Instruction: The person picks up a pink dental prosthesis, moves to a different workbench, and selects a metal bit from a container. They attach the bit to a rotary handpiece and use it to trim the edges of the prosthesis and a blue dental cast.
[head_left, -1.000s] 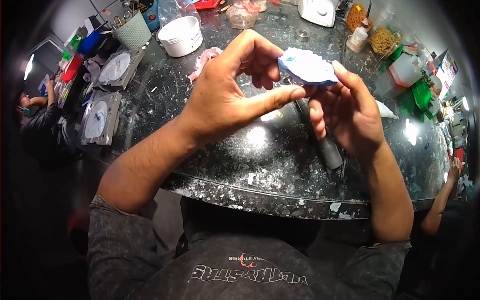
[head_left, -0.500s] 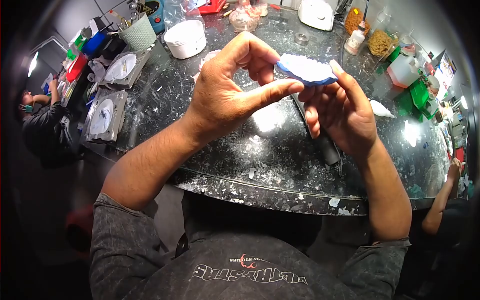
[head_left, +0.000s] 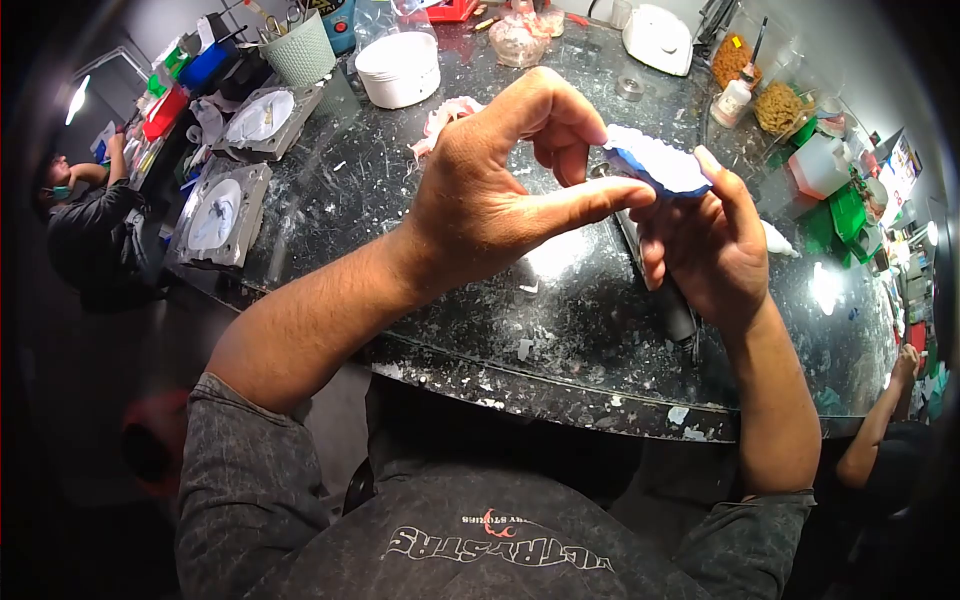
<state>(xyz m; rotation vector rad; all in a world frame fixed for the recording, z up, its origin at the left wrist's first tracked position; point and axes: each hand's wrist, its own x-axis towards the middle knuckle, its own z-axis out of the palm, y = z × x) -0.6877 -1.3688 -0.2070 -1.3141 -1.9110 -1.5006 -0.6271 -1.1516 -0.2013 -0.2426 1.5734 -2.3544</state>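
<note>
A dental cast [head_left: 662, 160] with a white tooth row and a blue edge is held up over the workbench, tilted down to the right. My left hand [head_left: 500, 185] grips its left end between the thumb, which lies along the near edge, and the fingertips. Around the right end, my right hand [head_left: 715, 240] has its fingertips on the top edge and other fingers curled below. Beneath my right hand lies a dark handpiece [head_left: 675, 312], partly hidden. Pink material [head_left: 445, 122] sits behind my left hand.
The black workbench [head_left: 450, 345] is speckled with white residue. Two grey mould halves [head_left: 215, 220] lie left, near a white tub [head_left: 398, 75]. At the back stand a white device [head_left: 657, 40] and a small bottle [head_left: 733, 100]. Other people are at both sides.
Both hands and the cast have moved rightward and slightly down in view, and the cast is tilted more. The whole background has also shifted right.
</note>
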